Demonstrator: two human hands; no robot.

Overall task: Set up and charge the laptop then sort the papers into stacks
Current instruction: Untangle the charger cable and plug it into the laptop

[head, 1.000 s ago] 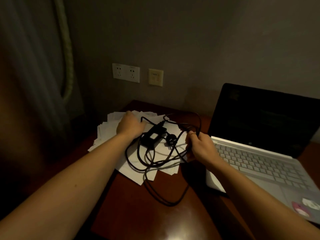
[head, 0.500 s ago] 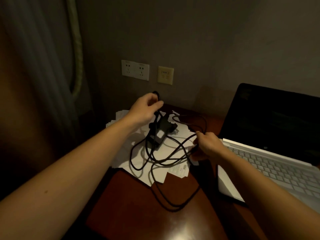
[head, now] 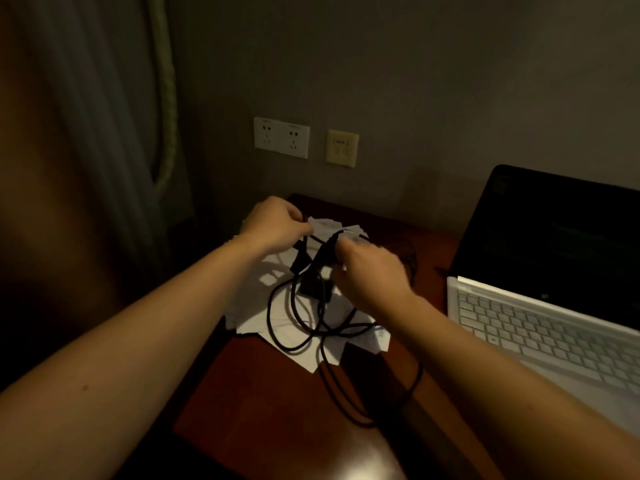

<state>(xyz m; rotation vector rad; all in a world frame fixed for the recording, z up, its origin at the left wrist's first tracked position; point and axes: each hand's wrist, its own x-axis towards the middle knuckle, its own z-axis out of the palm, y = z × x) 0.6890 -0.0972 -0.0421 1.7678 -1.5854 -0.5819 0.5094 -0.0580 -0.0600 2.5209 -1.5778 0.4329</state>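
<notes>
Fingers of the left hand (head: 277, 227) and right hand (head: 372, 275) pinch the tangled black charger cable (head: 311, 289) above loose papers (head: 254, 306). The laptop (head: 536, 327) stands open, screen dark.

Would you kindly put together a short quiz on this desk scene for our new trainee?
1. True or false: the lid of the laptop is shut.
2. What lies under the black charger cable? A. papers B. a towel C. a plate
3. Fill the gap: the left hand and the right hand both grip the ____.
Key: 1 false, the lid stands open; 2 A; 3 charger cable.
</notes>
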